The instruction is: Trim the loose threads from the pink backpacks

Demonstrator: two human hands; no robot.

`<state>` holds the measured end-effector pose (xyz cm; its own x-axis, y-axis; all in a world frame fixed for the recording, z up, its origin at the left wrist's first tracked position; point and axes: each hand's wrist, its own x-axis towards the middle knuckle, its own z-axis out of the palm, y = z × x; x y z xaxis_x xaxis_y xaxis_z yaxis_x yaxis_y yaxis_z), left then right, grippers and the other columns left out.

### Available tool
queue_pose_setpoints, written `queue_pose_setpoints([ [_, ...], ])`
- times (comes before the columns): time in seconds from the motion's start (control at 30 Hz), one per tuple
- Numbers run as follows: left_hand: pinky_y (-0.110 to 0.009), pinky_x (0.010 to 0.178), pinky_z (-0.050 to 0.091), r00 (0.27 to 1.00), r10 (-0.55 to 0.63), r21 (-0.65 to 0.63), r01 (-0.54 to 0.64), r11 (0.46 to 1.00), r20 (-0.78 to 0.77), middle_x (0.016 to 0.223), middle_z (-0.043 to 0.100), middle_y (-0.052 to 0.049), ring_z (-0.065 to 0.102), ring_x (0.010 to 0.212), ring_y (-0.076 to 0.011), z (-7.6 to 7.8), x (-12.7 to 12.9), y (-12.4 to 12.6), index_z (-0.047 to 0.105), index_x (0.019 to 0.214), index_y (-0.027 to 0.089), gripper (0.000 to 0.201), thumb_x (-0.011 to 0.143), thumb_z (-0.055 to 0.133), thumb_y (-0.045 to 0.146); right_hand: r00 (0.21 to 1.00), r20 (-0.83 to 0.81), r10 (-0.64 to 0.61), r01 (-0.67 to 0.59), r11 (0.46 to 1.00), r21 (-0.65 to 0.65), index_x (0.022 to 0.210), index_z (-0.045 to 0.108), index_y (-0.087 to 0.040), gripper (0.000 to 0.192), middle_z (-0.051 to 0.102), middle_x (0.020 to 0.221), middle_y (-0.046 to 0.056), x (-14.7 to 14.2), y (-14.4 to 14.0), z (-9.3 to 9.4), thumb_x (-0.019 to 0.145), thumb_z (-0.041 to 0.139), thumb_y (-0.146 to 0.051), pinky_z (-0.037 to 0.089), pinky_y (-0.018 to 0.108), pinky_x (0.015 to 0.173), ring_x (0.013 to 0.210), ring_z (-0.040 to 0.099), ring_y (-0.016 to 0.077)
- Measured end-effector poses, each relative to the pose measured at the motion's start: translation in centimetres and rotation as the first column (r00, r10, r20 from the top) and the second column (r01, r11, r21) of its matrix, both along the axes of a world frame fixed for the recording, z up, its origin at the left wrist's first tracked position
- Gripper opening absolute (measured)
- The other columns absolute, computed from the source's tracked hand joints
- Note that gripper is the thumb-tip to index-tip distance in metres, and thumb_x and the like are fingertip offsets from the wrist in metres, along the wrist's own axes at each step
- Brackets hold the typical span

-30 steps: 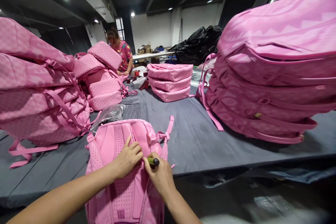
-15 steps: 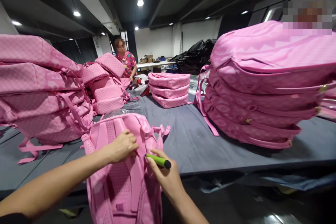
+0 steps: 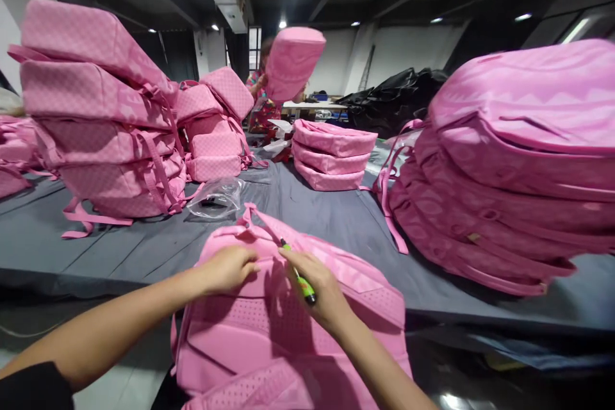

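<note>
A pink backpack (image 3: 230, 339) lies at the near edge of the table with its padded, perforated back panel and straps facing me. My left hand (image 3: 234, 270) is closed on the fabric near its upper part, fingers curled and fingertips partly hidden. In my right hand (image 3: 314, 278) is a green marker pen (image 3: 303, 287), gripped with its black end toward me and its other end by the bag's strap. That hand also rests close against the backpack's upper edge.
Stacked pink backpacks stand at left (image 3: 96, 141) and at right (image 3: 519, 160). Folded pink pieces (image 3: 331, 157) form a small pile mid-table. A clear plastic bag (image 3: 218, 197) lies beyond my left hand. Across the table a person (image 3: 262, 109) holds up a pink bag (image 3: 294, 63).
The backpack has turned sideways, and both hands now sit at its upper edge. The marker is still in my right hand. The person opposite has lifted a pink bag.
</note>
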<state>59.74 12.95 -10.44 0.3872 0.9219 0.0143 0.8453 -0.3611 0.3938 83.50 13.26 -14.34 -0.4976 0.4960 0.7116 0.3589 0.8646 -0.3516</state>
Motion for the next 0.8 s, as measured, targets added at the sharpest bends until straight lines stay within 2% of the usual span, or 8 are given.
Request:
queue_pose_setpoints([
  [0.1,-0.030,0.076,0.048,0.991,0.067,0.161,-0.048,0.986,-0.117,0.093,0.073,-0.006,0.066,0.087,-0.0207,-1.5,-2.0,0.1,0.069,0.088,0.020,0.023,0.092,0.047,0.021,1.000,0.017,0.026,-0.026,0.999,-0.021,0.137,0.051,-0.023,0.050,0.070,0.109,0.009,-1.4,1.0,-2.5,0.090,0.051,-0.008,0.055,0.037,0.080,0.097,0.064,0.0215],
  [0.17,-0.035,0.095,0.047,0.994,0.083,0.377,-0.050,0.925,-0.073,0.116,0.069,-0.008,0.061,0.109,-0.0224,-1.3,-3.4,0.3,0.068,0.108,0.021,0.027,0.092,0.047,0.015,0.999,0.038,0.012,-0.014,0.999,0.049,0.140,0.048,-0.023,0.051,0.069,0.112,0.010,-2.8,1.3,-3.2,0.090,0.052,-0.009,0.054,0.040,0.084,0.102,0.062,0.0235],
  [0.23,-0.041,0.110,0.039,0.997,0.063,0.499,-0.029,0.866,-0.052,0.138,0.056,-0.011,0.049,0.129,-0.0251,-1.2,-4.2,1.1,0.056,0.131,0.021,0.042,0.089,0.054,0.016,0.998,0.050,-0.034,0.027,0.989,0.145,0.139,0.047,-0.022,0.050,0.069,0.113,0.010,-4.3,1.6,-3.6,0.091,0.053,-0.011,0.052,0.042,0.087,0.105,0.060,0.0251],
  [0.3,-0.046,0.115,0.034,0.995,0.041,0.443,0.002,0.896,-0.088,0.151,0.042,-0.014,0.037,0.140,-0.0280,-1.4,-4.5,2.3,0.040,0.146,0.022,0.069,0.082,0.065,0.019,0.996,0.054,-0.078,0.065,0.977,0.201,0.137,0.048,-0.021,0.046,0.070,0.112,0.010,-5.6,2.0,-3.9,0.092,0.053,-0.012,0.050,0.042,0.086,0.104,0.059,0.0257],
  [0.37,-0.047,0.115,0.034,0.991,0.024,0.292,0.017,0.956,-0.135,0.157,0.032,-0.016,0.030,0.145,-0.0296,-1.9,-4.3,3.8,0.024,0.154,0.022,0.093,0.075,0.072,0.020,0.994,0.037,-0.106,0.097,0.978,0.184,0.133,0.051,-0.019,0.042,0.070,0.105,0.010,-6.5,2.3,-4.3,0.092,0.053,-0.012,0.049,0.040,0.081,0.097,0.059,0.0244],
  [0.5,-0.048,0.112,0.036,0.975,0.047,0.131,-0.019,0.991,-0.216,0.159,0.026,-0.019,0.030,0.146,-0.0328,-2.8,-3.9,6.0,0.015,0.156,0.020,0.107,0.071,0.078,0.032,0.989,-0.012,-0.147,0.147,0.989,0.023,0.118,0.058,-0.018,0.026,0.064,0.088,0.006,-7.2,1.7,-4.4,0.092,0.053,-0.017,0.044,0.034,0.072,0.082,0.055,0.0206],
  [0.63,-0.047,0.113,0.034,0.966,0.044,0.191,0.006,0.982,-0.256,0.158,0.028,-0.020,0.030,0.146,-0.0325,-3.9,-4.5,6.4,0.013,0.157,0.018,0.105,0.076,0.075,0.044,0.992,0.039,-0.119,0.120,0.992,-0.026,0.112,0.061,-0.020,0.021,0.062,0.083,0.005,-7.3,0.9,-4.3,0.092,0.052,-0.018,0.040,0.032,0.070,0.079,0.054,0.0198],
  [0.8,-0.058,0.117,0.017,0.943,0.013,0.350,0.111,0.930,-0.332,0.162,0.007,-0.025,0.008,0.151,-0.0395,-5.2,-4.4,5.2,0.001,0.158,0.019,0.117,0.073,0.075,0.050,0.992,0.026,-0.123,0.124,0.992,-0.024,0.113,0.060,-0.020,0.025,0.064,0.086,0.006,-7.3,1.5,-5.0,0.090,0.053,-0.015,0.041,0.032,0.070,0.082,0.055,0.0206],
])
